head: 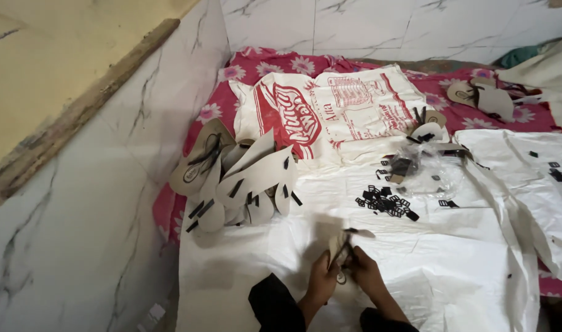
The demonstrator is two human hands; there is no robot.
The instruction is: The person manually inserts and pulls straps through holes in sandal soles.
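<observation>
My left hand [323,278] and my right hand [366,272] are both closed around one beige sandal sole [340,247], gripping it from either side near the front edge of the white sheet [453,258] spread over the floor. The sole stands up between my hands, with a black strap [345,251] at its middle; how the strap is fastened I cannot tell.

Just beyond the sole, toward the middle of the sheet, lies a loose scatter of small black buckles [387,201], well apart from my hands. Behind them, a crumpled clear plastic bag [430,171] holds a few more black pieces. At the left edge of the sheet a heap of beige soles with black straps [238,181] leans in a fan, touching the marble wall [90,233] side. Behind that heap a printed white-and-red sack [330,110] lies flat on a pink flowered cloth [262,64]. A few more soles [430,126] sit at the sack's right edge, and another pair [481,95] rests near the far right corner of the cloth. A second white sheet [533,166] at the right carries a few black bits [561,174].

Nothing lies between my hands and the buckles.
</observation>
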